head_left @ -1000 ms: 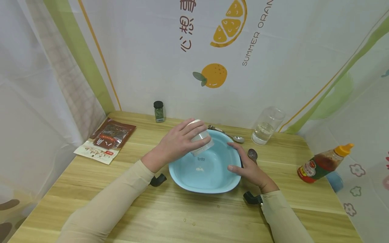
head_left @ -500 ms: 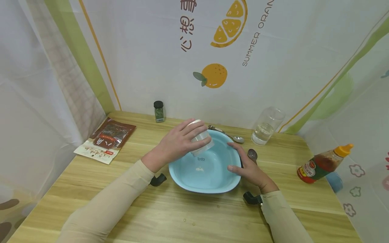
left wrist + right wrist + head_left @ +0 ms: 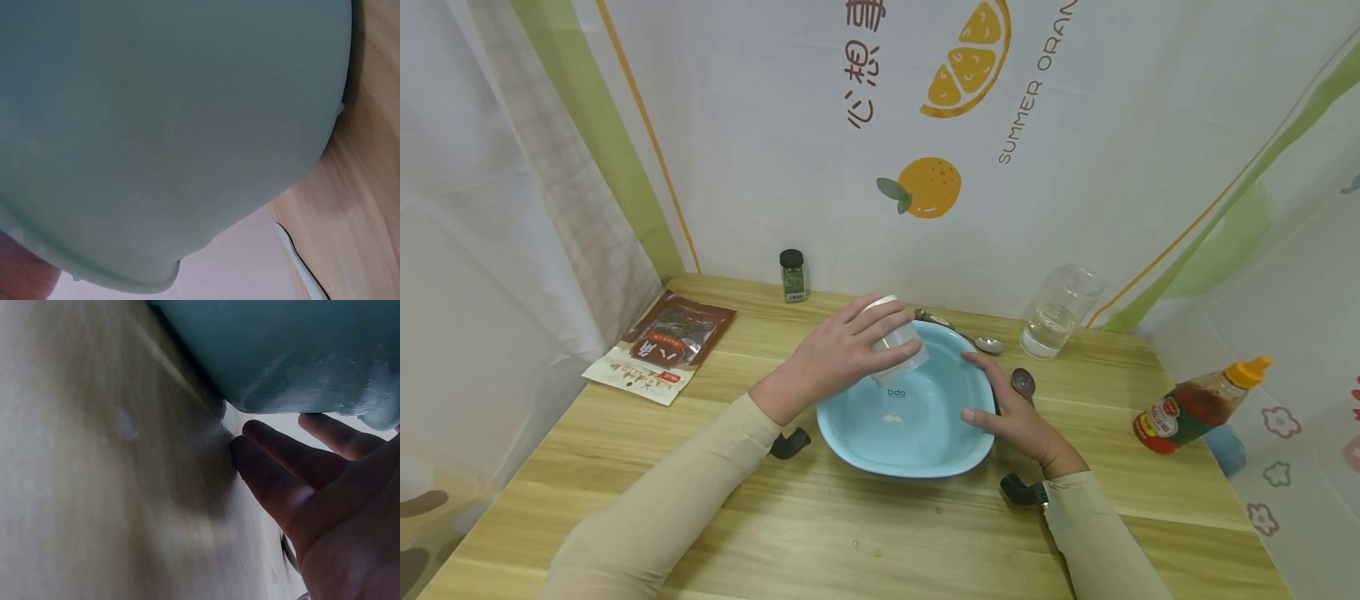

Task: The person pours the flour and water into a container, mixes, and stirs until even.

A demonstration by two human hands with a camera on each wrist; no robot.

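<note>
In the head view my left hand [image 3: 842,350] grips a white translucent container [image 3: 895,337], its fingers wrapped round the side. The container is tilted, its lower end over the inside of a light blue plastic basin [image 3: 917,462]. A small pale patch [image 3: 892,418] shows on the basin's floor. My right hand [image 3: 1021,421] holds the basin's right side, thumb over the rim and fingers along the outside. From the right wrist, those fingers [image 3: 325,469] are seen below the basin's outer wall [image 3: 300,356]. Basin wall [image 3: 187,125] fills most of the left wrist view; the container is hidden there.
Behind the basin lies a metal spoon [image 3: 988,343]; another spoon [image 3: 1022,382] is right of it. A glass of clear liquid [image 3: 1048,329] and a red sauce bottle [image 3: 1195,404] stand right. A spice jar [image 3: 792,277] and brown packet [image 3: 677,329] are left. Small drops [image 3: 877,553] dot the front.
</note>
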